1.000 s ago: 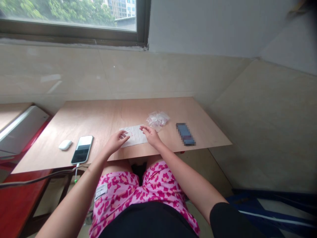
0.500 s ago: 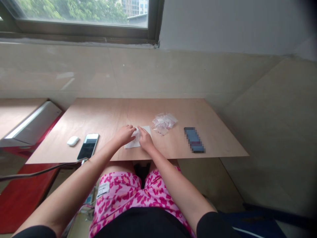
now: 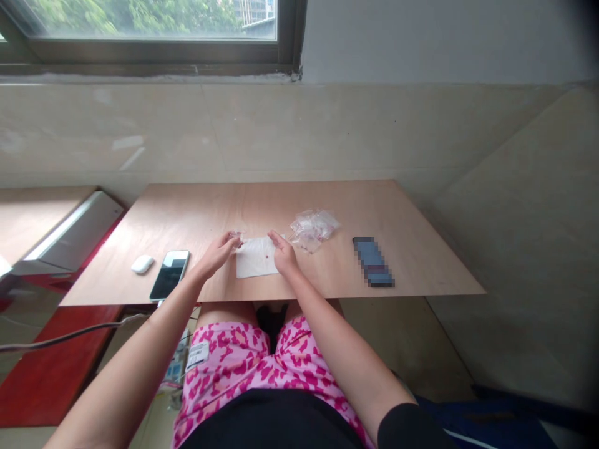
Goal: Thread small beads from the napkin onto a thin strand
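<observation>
A white sheet [image 3: 253, 265], perhaps paper or cloth, lies on the table between my hands. Near its middle sits a tiny reddish speck [image 3: 266, 256]. At the sheet's upper left corner, my left hand [image 3: 221, 251] is closed on a small clear plastic bag [image 3: 238, 234], mostly covered by the fingers. My right hand [image 3: 284, 254] rests over the sheet's right edge with its fingers stretched out; I see nothing in it. Just beyond that hand is a pile of clear plastic bags [image 3: 313, 229] with small reddish bits inside.
On the wooden table [image 3: 196, 206], a white phone [image 3: 169, 275] with a cable [image 3: 93, 329] and a white earbud case [image 3: 142, 264] lie to the left. A dark phone [image 3: 373, 262] with a blurred screen lies at the right. The wall rises behind the table.
My hands, close together over the sheet before, have moved apart. The left went left with the small bag now showing at its fingers, and the sheet and its speck are uncovered.
</observation>
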`<state>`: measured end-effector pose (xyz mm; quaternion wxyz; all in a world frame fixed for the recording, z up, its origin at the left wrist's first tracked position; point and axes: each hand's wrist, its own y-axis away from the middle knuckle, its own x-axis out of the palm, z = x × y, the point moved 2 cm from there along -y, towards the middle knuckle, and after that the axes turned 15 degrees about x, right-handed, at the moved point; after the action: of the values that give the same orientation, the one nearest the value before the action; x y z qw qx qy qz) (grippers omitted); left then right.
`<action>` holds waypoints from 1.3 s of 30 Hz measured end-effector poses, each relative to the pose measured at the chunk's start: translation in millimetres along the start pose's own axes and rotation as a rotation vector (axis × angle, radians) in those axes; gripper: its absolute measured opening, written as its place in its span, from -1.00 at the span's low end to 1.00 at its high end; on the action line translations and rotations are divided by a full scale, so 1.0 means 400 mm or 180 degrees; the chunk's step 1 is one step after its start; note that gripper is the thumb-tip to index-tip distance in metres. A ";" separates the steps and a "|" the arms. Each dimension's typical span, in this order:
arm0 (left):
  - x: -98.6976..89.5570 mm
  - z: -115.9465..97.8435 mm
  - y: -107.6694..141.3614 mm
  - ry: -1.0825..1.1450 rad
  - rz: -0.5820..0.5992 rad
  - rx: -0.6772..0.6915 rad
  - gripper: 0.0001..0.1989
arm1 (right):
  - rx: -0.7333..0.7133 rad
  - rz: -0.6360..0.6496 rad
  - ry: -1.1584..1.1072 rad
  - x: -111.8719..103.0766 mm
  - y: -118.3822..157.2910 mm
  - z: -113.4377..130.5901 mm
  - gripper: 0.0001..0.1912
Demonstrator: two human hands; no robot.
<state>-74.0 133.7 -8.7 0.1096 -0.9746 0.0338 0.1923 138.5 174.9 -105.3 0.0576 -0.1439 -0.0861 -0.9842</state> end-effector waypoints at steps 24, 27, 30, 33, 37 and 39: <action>0.031 -0.042 -0.037 -0.2391 0.1540 0.1282 -0.55 | 0.0484 0.0122 -0.1048 -0.024 -0.005 0.042 -0.70; 0.059 -0.067 -0.053 -0.2930 0.1847 0.1570 -0.56 | 0.0320 0.0117 -0.0634 -0.016 0.000 0.042 -0.63; 0.086 -0.078 -0.063 -0.3169 0.1982 0.1650 -0.58 | 0.0252 0.0134 -0.0373 -0.010 0.013 0.043 -0.64; 0.104 -0.075 -0.069 -0.3007 0.1919 0.1656 -0.63 | 0.0063 0.0085 0.0053 -0.006 0.028 0.048 -0.63; 0.104 -0.059 -0.070 -0.2442 0.1658 0.1508 -0.71 | -0.0094 -0.0006 0.0357 -0.004 0.035 0.048 -0.57; 0.098 -0.053 -0.068 -0.2318 0.1580 0.1456 -0.70 | -0.0099 -0.0021 0.0389 -0.003 0.034 0.046 -0.54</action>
<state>-27.0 154.6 1.0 0.2762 -0.7577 0.2657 0.5283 146.6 165.2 -86.4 0.0573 -0.0841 -0.0676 -0.9925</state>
